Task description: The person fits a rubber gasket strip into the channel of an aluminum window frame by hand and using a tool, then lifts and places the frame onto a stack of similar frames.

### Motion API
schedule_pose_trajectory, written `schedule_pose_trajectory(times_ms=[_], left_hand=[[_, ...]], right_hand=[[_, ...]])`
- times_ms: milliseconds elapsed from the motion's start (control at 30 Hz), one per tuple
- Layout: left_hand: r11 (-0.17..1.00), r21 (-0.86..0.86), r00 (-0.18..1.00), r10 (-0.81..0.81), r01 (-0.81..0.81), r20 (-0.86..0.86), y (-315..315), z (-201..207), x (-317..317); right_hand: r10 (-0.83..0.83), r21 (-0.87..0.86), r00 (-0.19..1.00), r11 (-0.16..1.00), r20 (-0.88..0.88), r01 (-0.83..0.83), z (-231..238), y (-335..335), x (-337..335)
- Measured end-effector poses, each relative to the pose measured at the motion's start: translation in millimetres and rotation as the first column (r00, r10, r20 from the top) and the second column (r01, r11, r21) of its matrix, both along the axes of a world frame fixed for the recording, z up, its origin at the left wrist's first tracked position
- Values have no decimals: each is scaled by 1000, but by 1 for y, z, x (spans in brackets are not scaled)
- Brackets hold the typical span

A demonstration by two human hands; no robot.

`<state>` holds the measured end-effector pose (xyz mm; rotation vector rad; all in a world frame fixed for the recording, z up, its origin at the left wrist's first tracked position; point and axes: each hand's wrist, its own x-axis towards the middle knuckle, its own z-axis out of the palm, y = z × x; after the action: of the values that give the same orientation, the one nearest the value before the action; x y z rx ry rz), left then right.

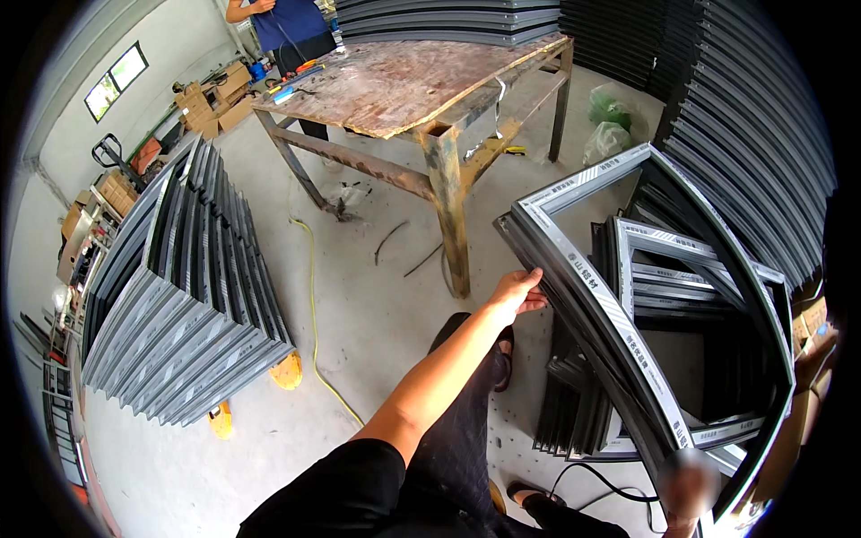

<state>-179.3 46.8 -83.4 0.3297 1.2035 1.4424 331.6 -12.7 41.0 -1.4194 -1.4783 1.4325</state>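
Nearest, well to the near right of the worktable (377,94), the right hand (687,491) is at the low end of a grey frame (587,273) with pale strips; blurring hides the fingers, so I cannot tell whether they grip. The frame is tilted on the table's near right, its long side slanting from a corner near the table's front leg (447,215) down toward the right hand. The left hand (518,294), on the near side of that leg, meets this side close to the upper corner, so the frame lies to its right. Its fingers are half curled at the rim; whether they clasp it cannot be told. The left hand is nearer the table-end corner.

Nested frames (574,390) sit below, also near right of the table. To its near left are a row of frames (197,305) and a yellow cord (313,305). A tall stack (744,134) rises right of the table, more frames (439,20) lie on its far part, and a co-worker (291,25) stands behind its far left.
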Motion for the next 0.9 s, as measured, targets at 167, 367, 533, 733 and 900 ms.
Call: schedule_pose_trajectory(times_ms=[167,367,533,733,900], left_hand=[[999,18,997,-51,50,52,-8,5,30],[999,7,999,-47,47,25,-14,6,42],[995,41,995,-96,96,-5,-22,6,61],[992,9,991,-128,128,41,-31,13,94],[987,-63,989,-144,146,27,-39,27,118]], right_hand=[[-5,10,1000,1000,-2,5,-1,-7,5],[29,27,999,999,46,-30,4,-12,-8],[41,61,989,997,140,-50,8,-21,-18],[11,77,981,997,192,-27,1,-31,-16],[47,91,958,993,283,-75,1,-33,-22]])
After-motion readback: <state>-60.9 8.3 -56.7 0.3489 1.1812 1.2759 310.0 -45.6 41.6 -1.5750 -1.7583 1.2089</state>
